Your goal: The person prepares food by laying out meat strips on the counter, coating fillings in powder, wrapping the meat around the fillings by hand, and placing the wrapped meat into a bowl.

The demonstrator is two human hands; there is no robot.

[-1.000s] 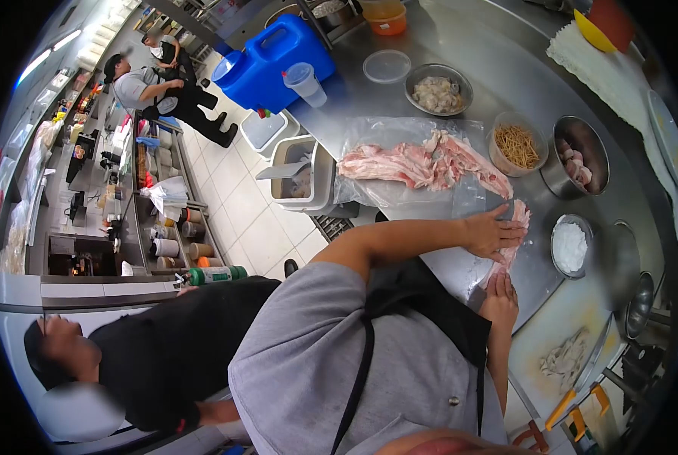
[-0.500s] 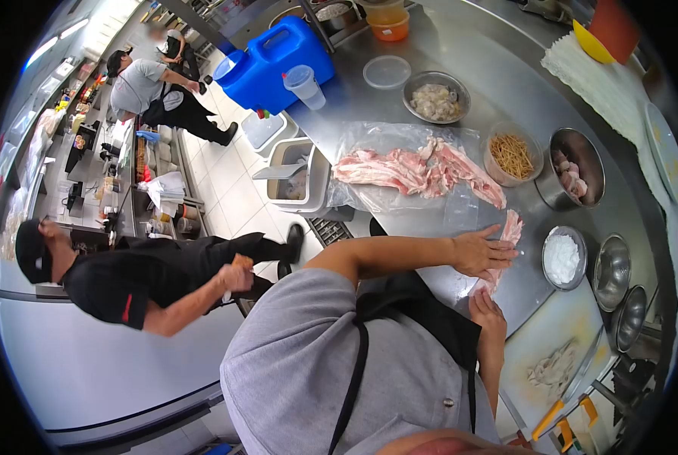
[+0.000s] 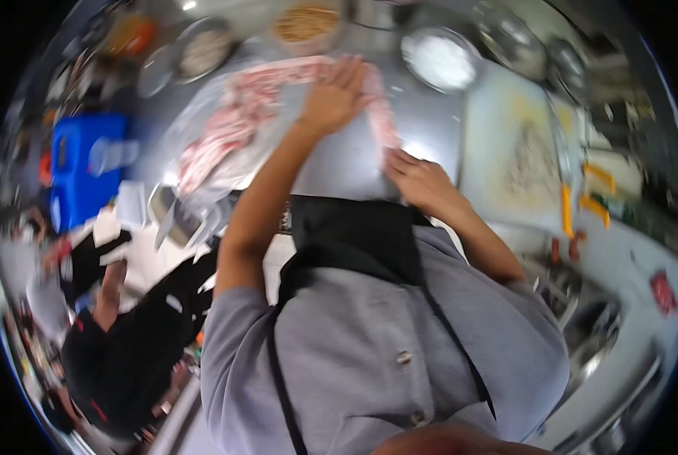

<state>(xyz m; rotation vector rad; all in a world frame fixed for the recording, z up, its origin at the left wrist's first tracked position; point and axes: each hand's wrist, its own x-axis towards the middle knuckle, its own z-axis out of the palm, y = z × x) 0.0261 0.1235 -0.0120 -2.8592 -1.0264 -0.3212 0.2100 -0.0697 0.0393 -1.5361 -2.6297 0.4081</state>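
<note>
A long pale-pink strip of raw meat (image 3: 381,117) lies on the steel counter between my two hands. My left hand (image 3: 335,98) rests flat over its far part, fingers stretched out, beside the larger piece of raw meat (image 3: 236,114). That larger piece spreads across a clear plastic sheet (image 3: 195,125). At the strip's near end, my right hand (image 3: 426,182) has its fingers bent on the meat; the thumb is hidden. The view is blurred by motion.
Right of my hands lies a cutting board (image 3: 487,163) with whitish scraps (image 3: 532,159) and yellow-handled tools (image 3: 567,208). Beyond are a bowl of white powder (image 3: 441,59), metal bowls (image 3: 510,34) and a tub of thin sticks (image 3: 306,23). A blue jug (image 3: 89,167) and a co-worker in black (image 3: 127,356) are left.
My view has swung round, so the counter now lies straight ahead and the cutting board to the right. Both hands stay on the meat strip, with my left hand at its far part.
</note>
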